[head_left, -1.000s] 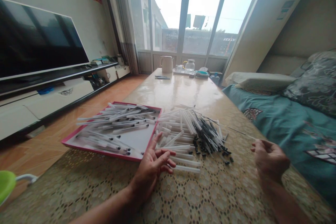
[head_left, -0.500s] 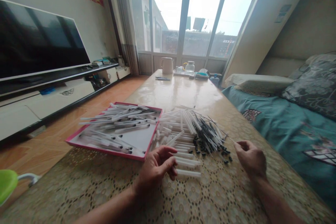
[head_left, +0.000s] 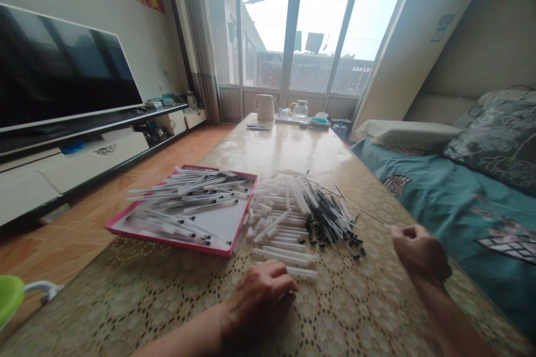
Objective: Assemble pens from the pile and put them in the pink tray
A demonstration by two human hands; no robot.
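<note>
My left hand (head_left: 266,293) is palm down near the table's front, its fingers curled over the near end of a white plastic tube (head_left: 305,273). The fingertips and thumb are hidden, so I cannot see what they hold. On the right, my right hand (head_left: 421,251) pinches a thin pen refill (head_left: 372,216) by its pale end, the dark part pointing up and left. Between the hands are loose white tubes (head_left: 285,233), a heap of dark and white refills (head_left: 330,213) and small black caps (head_left: 355,248).
A pink-rimmed tray (head_left: 167,242) on the left holds several white tubes with black ends. A beige kettle (head_left: 264,107) and a glass pitcher (head_left: 300,109) stand at the table's far end. The bed (head_left: 402,173) flanks the table on the right.
My left hand has turned palm down and moved slightly right and nearer. My right hand has moved right with the refill, away from the heap.
</note>
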